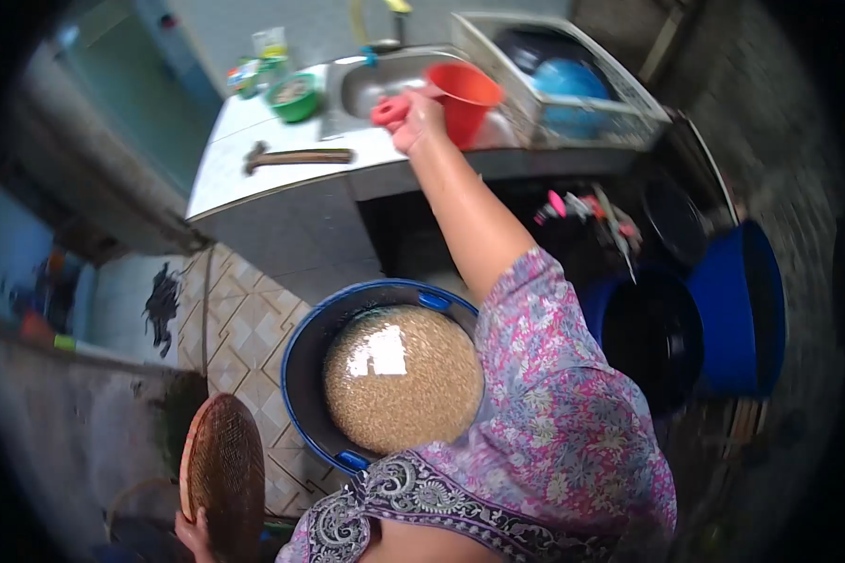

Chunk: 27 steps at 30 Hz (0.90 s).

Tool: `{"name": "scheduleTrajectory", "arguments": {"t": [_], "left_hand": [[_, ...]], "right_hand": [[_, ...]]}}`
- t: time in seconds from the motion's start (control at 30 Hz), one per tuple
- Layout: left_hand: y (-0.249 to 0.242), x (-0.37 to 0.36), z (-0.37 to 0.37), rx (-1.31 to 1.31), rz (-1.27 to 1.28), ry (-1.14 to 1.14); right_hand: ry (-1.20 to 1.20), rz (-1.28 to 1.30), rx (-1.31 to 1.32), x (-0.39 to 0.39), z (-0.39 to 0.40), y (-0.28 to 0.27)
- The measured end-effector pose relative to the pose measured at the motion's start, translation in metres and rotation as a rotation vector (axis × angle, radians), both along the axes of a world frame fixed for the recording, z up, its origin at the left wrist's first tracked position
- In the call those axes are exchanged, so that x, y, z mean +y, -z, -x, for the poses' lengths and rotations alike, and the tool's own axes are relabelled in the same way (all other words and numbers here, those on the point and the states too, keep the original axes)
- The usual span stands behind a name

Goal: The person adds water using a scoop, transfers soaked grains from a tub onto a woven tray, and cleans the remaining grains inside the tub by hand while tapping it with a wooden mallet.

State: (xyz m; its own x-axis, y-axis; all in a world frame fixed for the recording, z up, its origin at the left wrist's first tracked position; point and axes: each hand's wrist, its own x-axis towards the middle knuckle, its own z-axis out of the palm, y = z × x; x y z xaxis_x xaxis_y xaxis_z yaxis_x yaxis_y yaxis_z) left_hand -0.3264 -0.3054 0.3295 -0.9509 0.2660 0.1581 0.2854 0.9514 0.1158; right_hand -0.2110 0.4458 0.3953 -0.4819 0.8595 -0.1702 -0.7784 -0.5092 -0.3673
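Observation:
My right hand [417,120] reaches over the sink counter, its fingers wrapped round the handle of a red plastic dipper [469,98] by the basin. Down at the lower left, my left hand [195,537] grips the rim of a round woven basket [227,469], which is tilted on edge. Between my arms stands a large dark tub [302,375] with a blue rim. Tan grain [404,394] fills much of it, and a bright reflection shows on its wet surface.
A hammer [300,158] and a green bowl [294,99] lie on the white counter, left of the steel sink [366,84]. A white crate [582,127] holds basins at the right. Blue tubs [737,310] stand on the floor below it.

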Motion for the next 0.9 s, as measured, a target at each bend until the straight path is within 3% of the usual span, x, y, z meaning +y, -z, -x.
{"name": "scheduleTrajectory", "arguments": {"t": [0.07,0.1,0.13,0.2,0.27,0.37,0.43,0.47,0.5,0.57,0.63,0.73,0.77,0.83,0.9], "left_hand": [[0.023,-0.022,0.028,0.095,-0.018,0.145],[0.012,0.001,0.024,0.035,0.060,0.090],[0.001,0.021,0.007,-0.020,0.143,0.025],[0.006,0.020,0.014,-0.026,0.180,0.062],[0.012,0.021,0.018,-0.022,0.201,0.028],[0.008,0.045,0.017,-0.047,0.217,0.008],[0.003,0.055,0.016,-0.059,0.231,-0.004],[0.001,0.058,0.016,-0.066,0.236,-0.007],[-0.001,0.065,0.016,-0.069,0.238,-0.012],[-0.005,0.071,0.016,-0.079,0.244,-0.016],[-0.007,0.076,0.017,-0.080,0.259,-0.022],[-0.005,0.093,0.018,-0.062,0.280,0.017],[-0.006,0.098,0.019,-0.057,0.281,0.025],[-0.008,0.103,0.021,-0.042,0.293,0.044],[-0.008,0.110,0.025,-0.042,0.303,0.071]], "right_hand": [[-0.051,-0.284,-0.021,-0.029,-0.072,0.022],[-0.090,-0.514,0.011,-0.047,-0.121,0.035],[-0.070,-0.423,-0.176,-0.075,-0.174,0.028],[-0.074,-0.493,-0.300,-0.096,-0.271,0.049],[0.098,-0.489,-0.751,-0.110,-0.368,0.067],[0.135,-0.347,-1.535,-0.126,-0.489,0.096],[0.037,-0.113,-1.891,-0.126,-0.537,0.133],[-0.172,-0.067,-2.149,-0.120,-0.556,0.159],[-0.155,0.021,-2.278,-0.121,-0.562,0.181],[-0.481,0.026,-2.342,-0.120,-0.590,0.253],[-0.638,0.110,-2.327,-0.131,-0.584,0.277],[-0.461,0.275,-2.138,-0.127,-0.576,0.346],[-0.334,0.202,-2.303,-0.123,-0.575,0.386],[-0.567,0.304,-2.218,-0.132,-0.545,0.335],[-0.451,0.157,-2.156,-0.138,-0.535,0.314]]}}
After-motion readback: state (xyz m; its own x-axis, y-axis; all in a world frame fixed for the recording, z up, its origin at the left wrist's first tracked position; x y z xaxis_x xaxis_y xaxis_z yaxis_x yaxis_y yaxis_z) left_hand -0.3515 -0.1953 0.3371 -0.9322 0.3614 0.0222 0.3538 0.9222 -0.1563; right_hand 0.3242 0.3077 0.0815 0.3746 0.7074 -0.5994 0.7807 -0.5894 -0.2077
